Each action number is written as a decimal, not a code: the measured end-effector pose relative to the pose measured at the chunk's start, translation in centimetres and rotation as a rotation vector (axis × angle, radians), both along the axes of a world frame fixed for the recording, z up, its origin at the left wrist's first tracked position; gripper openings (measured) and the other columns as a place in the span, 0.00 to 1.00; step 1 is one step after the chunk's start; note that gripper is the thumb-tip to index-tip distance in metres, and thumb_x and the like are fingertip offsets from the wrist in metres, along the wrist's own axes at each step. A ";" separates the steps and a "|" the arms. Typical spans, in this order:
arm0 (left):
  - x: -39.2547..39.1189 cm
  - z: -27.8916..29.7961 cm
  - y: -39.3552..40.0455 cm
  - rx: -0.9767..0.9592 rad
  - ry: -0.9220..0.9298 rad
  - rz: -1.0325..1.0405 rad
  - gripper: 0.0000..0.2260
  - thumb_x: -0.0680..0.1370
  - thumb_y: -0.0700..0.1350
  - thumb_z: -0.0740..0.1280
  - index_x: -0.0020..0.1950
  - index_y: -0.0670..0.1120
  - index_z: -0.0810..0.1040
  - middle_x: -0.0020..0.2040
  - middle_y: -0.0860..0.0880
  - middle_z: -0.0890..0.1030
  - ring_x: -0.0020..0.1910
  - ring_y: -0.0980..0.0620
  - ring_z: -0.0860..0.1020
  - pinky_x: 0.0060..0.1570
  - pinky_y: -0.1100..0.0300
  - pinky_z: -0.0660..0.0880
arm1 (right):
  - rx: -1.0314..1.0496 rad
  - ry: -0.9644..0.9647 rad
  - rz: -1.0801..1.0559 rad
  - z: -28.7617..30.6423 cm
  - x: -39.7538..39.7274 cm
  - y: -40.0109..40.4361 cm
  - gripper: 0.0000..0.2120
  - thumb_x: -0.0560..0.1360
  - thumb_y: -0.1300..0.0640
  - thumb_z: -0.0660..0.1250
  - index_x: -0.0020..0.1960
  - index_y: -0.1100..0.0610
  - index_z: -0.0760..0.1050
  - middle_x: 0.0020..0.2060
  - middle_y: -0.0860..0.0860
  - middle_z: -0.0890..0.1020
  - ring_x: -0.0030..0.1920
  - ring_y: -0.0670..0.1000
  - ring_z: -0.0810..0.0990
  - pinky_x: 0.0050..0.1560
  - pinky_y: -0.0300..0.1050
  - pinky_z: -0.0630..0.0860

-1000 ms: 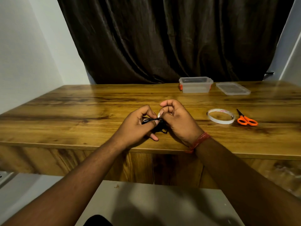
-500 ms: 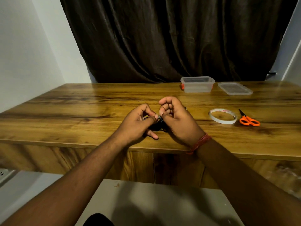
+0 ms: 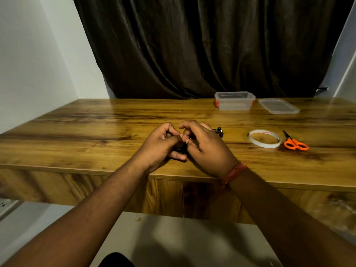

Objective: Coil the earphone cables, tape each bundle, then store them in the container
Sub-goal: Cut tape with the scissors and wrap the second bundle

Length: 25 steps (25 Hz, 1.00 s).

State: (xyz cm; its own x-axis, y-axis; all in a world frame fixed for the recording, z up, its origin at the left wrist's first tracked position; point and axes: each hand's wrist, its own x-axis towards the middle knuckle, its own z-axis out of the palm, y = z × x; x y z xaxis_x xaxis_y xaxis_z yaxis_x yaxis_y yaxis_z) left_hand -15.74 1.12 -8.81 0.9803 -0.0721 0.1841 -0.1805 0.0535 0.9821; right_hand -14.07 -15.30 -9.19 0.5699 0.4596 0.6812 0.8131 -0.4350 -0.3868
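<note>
Earphone bundle (image 3: 181, 149) pinched by both hands' grip; wooden table (image 3: 96, 132); dark curtain (image 3: 192, 45).

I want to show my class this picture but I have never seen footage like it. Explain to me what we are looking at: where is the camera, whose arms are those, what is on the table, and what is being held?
There is no machine here. A person wears a camera on the head, so you see their own arms reaching forward. The left hand and right hand meet over a wooden table and together grip a bundle of black earphone cable; earbuds poke out behind the right hand. To the right lie a roll of tape and orange scissors. Farther back stand an open clear container and its lid beside it.
</note>
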 end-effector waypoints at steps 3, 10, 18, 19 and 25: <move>0.0 0.1 0.0 -0.046 0.020 -0.015 0.07 0.80 0.32 0.62 0.45 0.42 0.70 0.45 0.39 0.79 0.33 0.48 0.82 0.30 0.53 0.82 | 0.048 0.091 0.040 0.0 -0.1 0.0 0.20 0.75 0.64 0.65 0.64 0.51 0.69 0.42 0.43 0.78 0.49 0.47 0.75 0.50 0.48 0.74; -0.3 0.3 -0.1 -0.069 0.025 -0.029 0.06 0.80 0.33 0.62 0.45 0.42 0.69 0.37 0.45 0.81 0.32 0.53 0.82 0.28 0.55 0.81 | 0.249 0.235 0.002 0.0 0.6 -0.3 0.13 0.74 0.60 0.71 0.57 0.53 0.76 0.47 0.49 0.77 0.45 0.47 0.78 0.45 0.37 0.77; -0.4 0.9 0.2 -0.165 0.092 -0.125 0.07 0.80 0.34 0.60 0.44 0.42 0.71 0.28 0.48 0.78 0.18 0.61 0.66 0.30 0.54 0.82 | 0.162 0.118 -0.045 -0.1 0.6 -0.2 0.02 0.75 0.60 0.70 0.47 0.55 0.80 0.42 0.48 0.81 0.42 0.45 0.79 0.40 0.34 0.73; -0.3 0.8 0.3 -0.195 0.111 -0.142 0.07 0.80 0.34 0.60 0.44 0.42 0.71 0.28 0.48 0.77 0.18 0.60 0.64 0.31 0.53 0.82 | 0.132 0.067 -0.058 -0.1 0.5 -0.2 0.01 0.76 0.60 0.69 0.47 0.55 0.80 0.42 0.48 0.81 0.42 0.45 0.78 0.40 0.35 0.72; -0.2 0.7 0.4 -0.168 0.129 -0.134 0.07 0.81 0.34 0.60 0.44 0.42 0.72 0.22 0.51 0.70 0.19 0.59 0.65 0.31 0.55 0.82 | -0.021 -0.064 -0.106 0.0 0.0 0.1 0.04 0.78 0.57 0.67 0.46 0.56 0.77 0.42 0.49 0.78 0.43 0.49 0.75 0.42 0.45 0.73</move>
State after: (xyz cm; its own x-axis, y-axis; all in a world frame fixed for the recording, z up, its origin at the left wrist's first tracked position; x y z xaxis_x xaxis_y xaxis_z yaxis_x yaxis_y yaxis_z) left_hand -15.92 1.50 -8.15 0.9801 -0.1824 0.0782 -0.0342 0.2326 0.9720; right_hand -14.10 -15.23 -9.16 0.5714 0.4137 0.7088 0.7851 -0.5270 -0.3254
